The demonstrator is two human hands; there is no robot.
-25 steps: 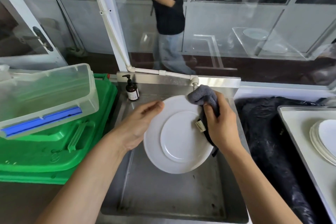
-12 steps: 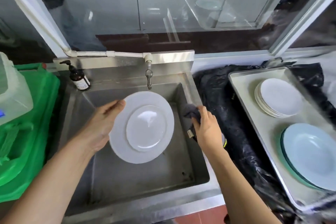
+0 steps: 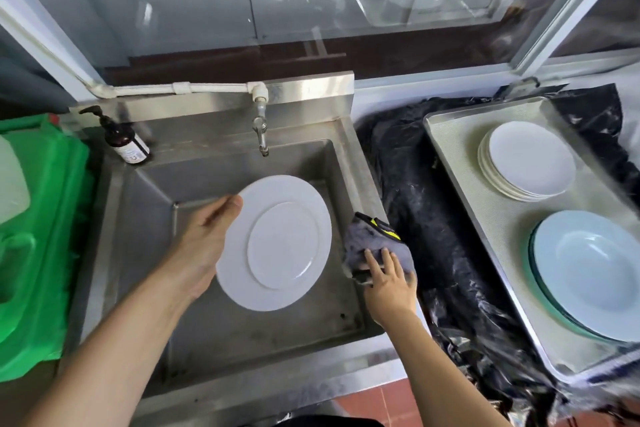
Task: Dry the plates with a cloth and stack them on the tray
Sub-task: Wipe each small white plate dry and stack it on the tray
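Left hand (image 3: pixel 204 246) grips white plate (image 3: pixel 277 243) over sink (image 3: pixel 221 333); right hand (image 3: pixel 389 282) presses cloth (image 3: pixel 372 239) on rim, fingers straight. Tray (image 3: pixel 460 156) at 3 o'clock: two stacks laid; held plate unstacked.

i see a stainless steel sink (image 3: pixel 349 135) unit carrying a dark pump bottle (image 3: pixel 126 144) on its back left ledge, beside the tap (image 3: pixel 260 130). a grey cloth (image 3: pixel 375 244) lies on the sink's right rim. right of it, black plastic sheeting (image 3: pixel 426 204) covers the counter, and a metal tray (image 3: pixel 460 149) sits on that. the tray bears a stack of white plates (image 3: pixel 528 163) at the far end and pale blue bowls (image 3: pixel 588 270) nearer.
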